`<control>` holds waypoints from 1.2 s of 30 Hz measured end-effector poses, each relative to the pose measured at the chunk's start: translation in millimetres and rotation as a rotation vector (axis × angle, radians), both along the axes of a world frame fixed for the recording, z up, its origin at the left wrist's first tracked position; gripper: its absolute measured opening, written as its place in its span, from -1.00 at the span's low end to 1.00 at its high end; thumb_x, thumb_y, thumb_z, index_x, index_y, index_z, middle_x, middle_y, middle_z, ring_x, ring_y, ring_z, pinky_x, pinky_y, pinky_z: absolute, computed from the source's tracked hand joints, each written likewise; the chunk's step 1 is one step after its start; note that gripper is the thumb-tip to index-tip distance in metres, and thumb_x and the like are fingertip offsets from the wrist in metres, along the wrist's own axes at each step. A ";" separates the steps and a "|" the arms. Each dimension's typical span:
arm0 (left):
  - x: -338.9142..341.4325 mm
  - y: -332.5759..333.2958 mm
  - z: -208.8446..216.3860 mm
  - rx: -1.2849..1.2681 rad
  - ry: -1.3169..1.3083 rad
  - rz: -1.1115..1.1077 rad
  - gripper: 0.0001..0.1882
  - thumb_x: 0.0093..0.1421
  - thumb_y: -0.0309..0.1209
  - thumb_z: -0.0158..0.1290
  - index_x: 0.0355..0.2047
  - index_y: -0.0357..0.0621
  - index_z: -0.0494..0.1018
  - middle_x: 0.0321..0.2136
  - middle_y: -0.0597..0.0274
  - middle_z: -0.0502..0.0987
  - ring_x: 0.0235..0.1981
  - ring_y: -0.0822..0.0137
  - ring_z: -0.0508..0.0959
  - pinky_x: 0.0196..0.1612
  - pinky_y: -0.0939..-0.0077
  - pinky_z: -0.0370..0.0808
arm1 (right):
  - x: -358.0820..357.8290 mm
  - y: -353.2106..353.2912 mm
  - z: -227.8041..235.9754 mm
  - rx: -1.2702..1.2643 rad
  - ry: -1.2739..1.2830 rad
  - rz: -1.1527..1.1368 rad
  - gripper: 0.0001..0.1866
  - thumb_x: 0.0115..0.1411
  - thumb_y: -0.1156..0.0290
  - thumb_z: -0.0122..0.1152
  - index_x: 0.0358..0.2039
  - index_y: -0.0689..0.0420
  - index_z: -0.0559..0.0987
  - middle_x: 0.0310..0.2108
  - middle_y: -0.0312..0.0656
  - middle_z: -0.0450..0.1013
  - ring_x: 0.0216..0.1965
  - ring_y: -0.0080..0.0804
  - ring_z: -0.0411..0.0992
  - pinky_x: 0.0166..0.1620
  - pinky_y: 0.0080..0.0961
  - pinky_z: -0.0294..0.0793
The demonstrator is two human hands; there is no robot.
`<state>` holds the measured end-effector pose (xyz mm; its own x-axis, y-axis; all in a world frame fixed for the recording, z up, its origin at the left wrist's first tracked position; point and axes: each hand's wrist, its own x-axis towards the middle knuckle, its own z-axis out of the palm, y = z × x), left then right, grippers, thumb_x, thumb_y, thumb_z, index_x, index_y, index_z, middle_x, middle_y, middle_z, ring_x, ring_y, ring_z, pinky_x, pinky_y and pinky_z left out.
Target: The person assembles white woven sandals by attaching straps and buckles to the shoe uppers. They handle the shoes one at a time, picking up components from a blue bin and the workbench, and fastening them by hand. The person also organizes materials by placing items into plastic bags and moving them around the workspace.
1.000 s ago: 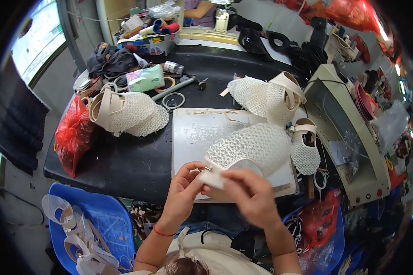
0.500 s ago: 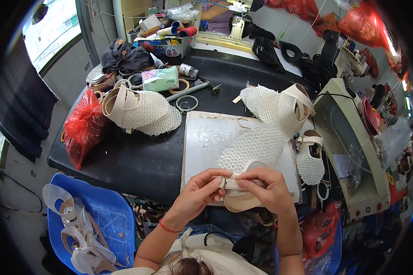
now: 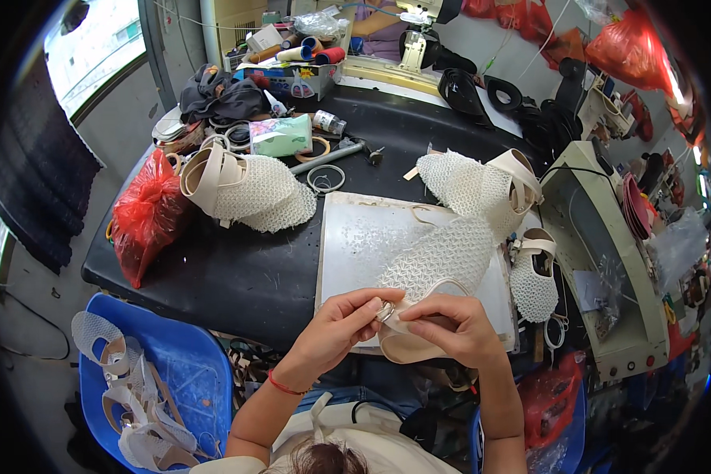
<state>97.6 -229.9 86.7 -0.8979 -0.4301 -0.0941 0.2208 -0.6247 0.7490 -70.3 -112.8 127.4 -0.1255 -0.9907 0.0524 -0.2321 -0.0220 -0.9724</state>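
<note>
Black worktable (image 3: 237, 276), cluttered; white cutting mat (image 3: 363, 237) at centre. Left hand (image 3: 347, 320) and right hand (image 3: 450, 328) both pinch a beige strap (image 3: 403, 344) at 6 o'clock. Red bag (image 3: 142, 217) at 9 o'clock.

Black table (image 3: 213, 276), white board (image 3: 355, 237), mesh uppers (image 3: 253, 189), red bag (image 3: 142, 217), perhaps tape rolls (image 3: 317, 148)

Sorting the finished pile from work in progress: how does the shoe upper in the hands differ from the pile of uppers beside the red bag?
The held upper is a single piece, pinched at its strap end by the left hand and right hand, trailing over the white board. The pile of uppers is several stacked, untouched, lying on the black table. Both are cream mesh with tan straps.
</note>
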 end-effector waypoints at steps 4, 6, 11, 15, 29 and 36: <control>0.1 -0.7 -2.4 0.009 -0.023 0.009 -0.69 0.29 -0.41 -0.13 -0.02 -0.31 0.37 -0.43 0.38 0.44 -0.48 0.66 0.36 -0.41 0.85 0.33 | 5.9 0.6 -2.6 0.021 -0.130 -0.098 -0.81 0.11 0.61 0.13 -0.23 0.31 0.55 -0.31 -0.18 0.50 -0.27 -0.56 0.46 -0.20 -0.67 0.46; 0.1 -0.6 -5.7 -0.015 -0.004 0.010 -0.70 0.29 -0.42 -0.14 -0.02 -0.30 0.37 -0.42 0.37 0.44 -0.47 0.65 0.37 -0.38 0.82 0.35 | 9.1 0.3 -1.1 0.026 -0.099 -0.118 -0.81 0.11 0.60 0.13 -0.23 0.31 0.55 -0.33 -0.19 0.50 -0.30 -0.56 0.46 -0.22 -0.68 0.46; -2.4 2.9 -14.9 -0.068 0.027 0.039 -0.74 0.30 -0.42 -0.16 -0.05 -0.26 0.35 -0.41 0.32 0.44 -0.44 0.61 0.41 -0.32 0.75 0.40 | 14.3 -2.9 -3.4 0.072 -0.164 -0.292 -0.81 0.12 0.56 0.13 -0.24 0.30 0.55 -0.34 -0.19 0.50 -0.31 -0.57 0.46 -0.24 -0.70 0.47; -2.4 3.6 -16.0 -0.019 0.073 0.035 -0.77 0.31 -0.42 -0.18 -0.07 -0.23 0.32 -0.40 0.29 0.44 -0.43 0.59 0.43 -0.31 0.72 0.42 | 17.9 -4.2 -2.2 0.075 -0.182 -0.354 -0.81 0.12 0.54 0.14 -0.24 0.29 0.55 -0.33 -0.20 0.50 -0.29 -0.58 0.45 -0.21 -0.69 0.44; -6.8 2.2 -15.8 -0.256 0.013 0.061 -0.72 0.28 -0.41 -0.12 -0.05 -0.26 0.38 -0.37 0.28 0.47 -0.44 0.58 0.44 -0.32 0.70 0.44 | 27.8 -16.4 -6.3 -0.062 0.098 -0.300 -0.90 0.11 0.55 0.11 -0.34 0.27 0.45 -0.43 -0.16 0.48 -0.36 -0.50 0.46 -0.27 -0.60 0.42; 2.5 9.2 30.3 -0.262 0.105 0.153 -0.71 0.24 -0.50 -0.08 -0.03 -0.28 0.37 -0.34 0.13 0.54 -0.35 0.43 0.56 -0.28 0.57 0.54 | 32.6 -3.7 34.4 -0.535 0.926 -0.316 -0.59 -0.07 0.52 0.27 -0.13 0.14 0.51 -0.14 -0.14 0.37 -0.15 -0.20 0.29 -0.09 -0.36 0.25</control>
<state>100.1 -220.6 117.0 -0.8200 -0.5579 0.1279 0.3820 -0.3671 0.8482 -37.7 -116.5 161.9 -0.0596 -0.7426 0.6670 -0.9320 -0.1980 -0.3037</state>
